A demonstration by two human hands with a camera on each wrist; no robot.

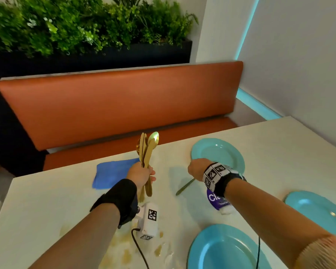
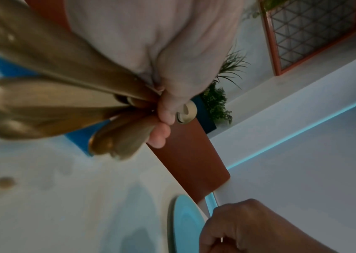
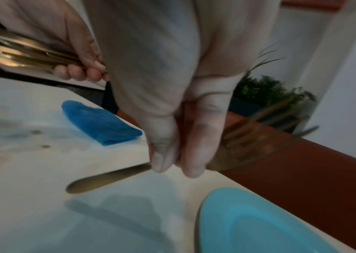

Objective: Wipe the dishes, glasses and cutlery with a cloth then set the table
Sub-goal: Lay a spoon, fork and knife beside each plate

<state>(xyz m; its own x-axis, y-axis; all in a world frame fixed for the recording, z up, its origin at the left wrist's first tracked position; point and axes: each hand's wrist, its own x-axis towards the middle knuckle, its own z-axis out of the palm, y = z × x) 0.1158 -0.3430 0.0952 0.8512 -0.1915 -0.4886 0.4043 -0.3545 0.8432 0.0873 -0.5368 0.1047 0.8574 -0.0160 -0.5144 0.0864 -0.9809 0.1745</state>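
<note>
My left hand (image 1: 142, 175) grips a bundle of gold cutlery (image 1: 148, 150) upright above the table, spoon bowls at the top; the same bundle (image 2: 49, 102) fans out in the left wrist view. My right hand (image 1: 196, 168) pinches a single gold fork (image 1: 184, 187) just left of the far turquoise plate (image 1: 217, 152); its handle (image 3: 107, 178) points down at the tabletop and its tines (image 3: 259, 137) stick out past the fingers (image 3: 196, 154). A folded blue cloth (image 1: 113, 171) lies behind the left hand. Two more turquoise plates (image 1: 225, 249) (image 1: 316, 210) sit near me.
The pale table (image 1: 47, 200) carries yellowish stains (image 1: 124, 253) near its front. A purple-labelled container (image 1: 219, 200) shows under my right wrist. An orange bench (image 1: 120, 105) runs along the table's far edge, with plants (image 1: 81, 24) behind and a white wall (image 1: 303, 65) on the right.
</note>
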